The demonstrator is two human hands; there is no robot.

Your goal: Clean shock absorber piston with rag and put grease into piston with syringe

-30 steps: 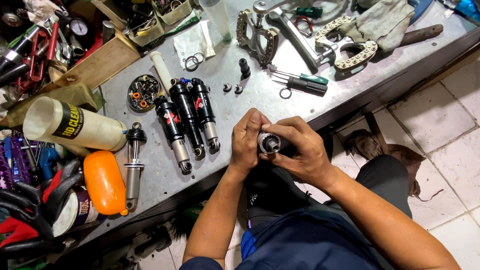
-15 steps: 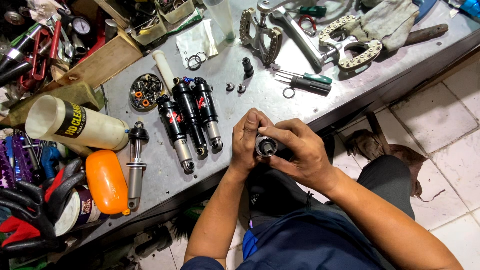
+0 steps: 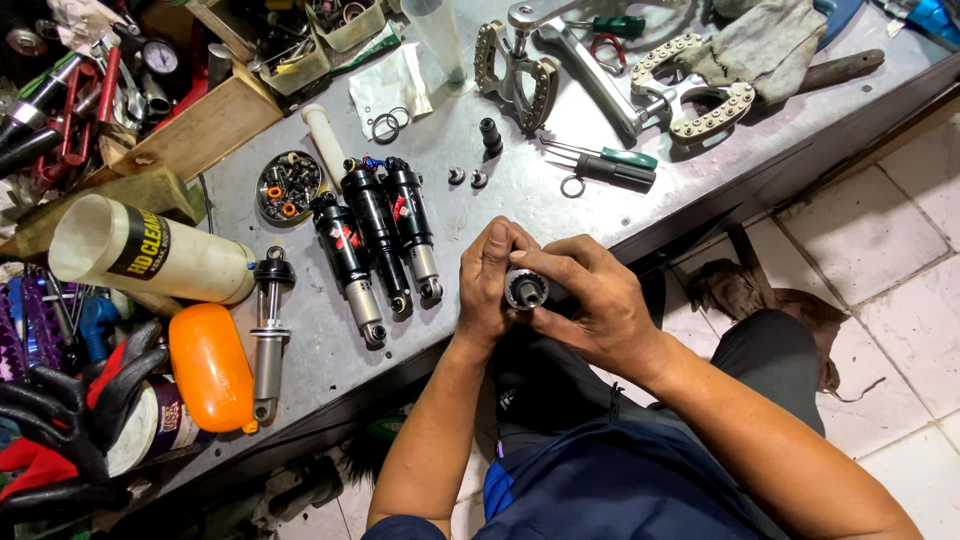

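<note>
Both my hands meet at the front edge of a grey metal workbench. My left hand wraps around a black cylindrical shock part, whose round open end faces up. My right hand grips the same part from the right, with thumb and fingers at its rim. Left of my hands, three black shock absorbers lie side by side on the bench.
A silver shock, an orange bottle and a cream bottle lie at the left. A round dish of small parts, screwdrivers, crank arms with pedals, rags and a cluttered toolbox sit farther back. A tiled floor lies at the right.
My hands stay on the part at the bench edge; the fingers have shifted slightly around its top. Nothing else on the bench has moved.
</note>
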